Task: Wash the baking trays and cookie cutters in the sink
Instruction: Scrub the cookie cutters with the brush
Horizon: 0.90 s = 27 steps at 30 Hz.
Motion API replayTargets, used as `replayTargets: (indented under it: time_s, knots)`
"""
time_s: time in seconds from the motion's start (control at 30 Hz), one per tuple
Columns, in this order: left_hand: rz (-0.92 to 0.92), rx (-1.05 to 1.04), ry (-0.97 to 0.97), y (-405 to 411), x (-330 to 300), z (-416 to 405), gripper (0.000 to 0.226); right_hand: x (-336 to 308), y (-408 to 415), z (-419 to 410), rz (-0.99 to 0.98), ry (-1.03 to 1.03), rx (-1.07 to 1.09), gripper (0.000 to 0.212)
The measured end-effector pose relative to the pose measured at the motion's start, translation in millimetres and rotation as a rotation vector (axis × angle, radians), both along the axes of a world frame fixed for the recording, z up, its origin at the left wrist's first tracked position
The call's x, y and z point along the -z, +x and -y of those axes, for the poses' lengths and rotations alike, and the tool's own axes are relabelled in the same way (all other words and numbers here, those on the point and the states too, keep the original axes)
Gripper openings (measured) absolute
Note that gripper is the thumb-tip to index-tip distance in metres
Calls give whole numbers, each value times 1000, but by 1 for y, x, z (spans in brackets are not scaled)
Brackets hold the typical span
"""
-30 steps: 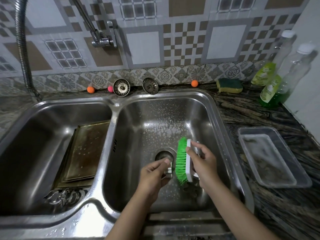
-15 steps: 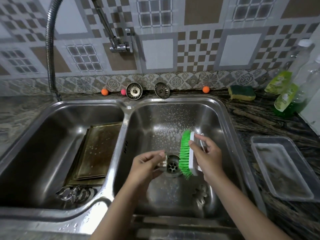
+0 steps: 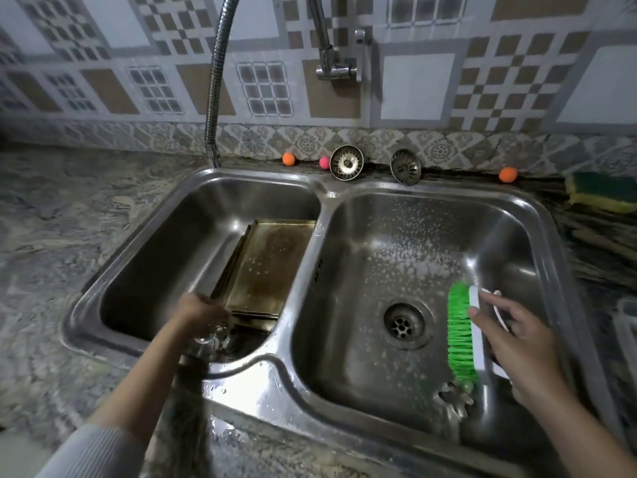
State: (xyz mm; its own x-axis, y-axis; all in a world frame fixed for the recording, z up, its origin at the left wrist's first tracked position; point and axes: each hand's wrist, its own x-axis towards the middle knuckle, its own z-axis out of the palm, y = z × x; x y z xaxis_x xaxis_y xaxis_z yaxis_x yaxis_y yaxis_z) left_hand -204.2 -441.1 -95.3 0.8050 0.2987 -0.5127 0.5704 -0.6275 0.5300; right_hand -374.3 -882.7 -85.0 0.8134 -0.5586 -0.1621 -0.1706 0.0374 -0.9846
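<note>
Stacked brown baking trays point(image 3: 265, 267) lean in the left basin of the steel double sink point(image 3: 305, 267). My left hand point(image 3: 198, 312) reaches into that basin at the trays' near corner, fingers curled down on a small shiny cookie cutter point(image 3: 215, 332); the grip is blurred. My right hand point(image 3: 517, 336) holds a white scrubbing brush with green bristles point(image 3: 462, 329) upright in the right basin, bristles facing left. Another metal cookie cutter point(image 3: 453, 400) lies on the right basin's floor just below the brush. Soap specks cover the right basin's walls.
The open drain point(image 3: 403, 326) sits mid right basin. Two strainer plugs point(image 3: 346, 162) point(image 3: 405, 166) and small orange and pink balls point(image 3: 289, 159) line the back ledge. A flexible hose point(image 3: 215, 81) and wall tap point(image 3: 336, 63) rise behind. A sponge point(image 3: 603, 193) lies far right.
My left hand has moved from the right basin, next to the brush, over the divider into the left basin with the small cutter. The brush hand shifted right; the view swung left.
</note>
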Motion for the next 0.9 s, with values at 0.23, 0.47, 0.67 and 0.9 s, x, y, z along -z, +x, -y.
replayTargets:
  time_s: [0.23,0.47,0.67,0.9]
  knots:
    - [-103,126,257,3,6,7,25,-5,-7,9,2,41,23,25]
    - [449,22,133,-19,-36,62,40,-17,-19,18,-35,5,87,31]
    - [621,424,-146,-86,-56,198,30,-39,-27,24,5,-10,118,24]
    - [205,1276,-18,-131,15,322,59,-70,-48,41,56,-129,134,27]
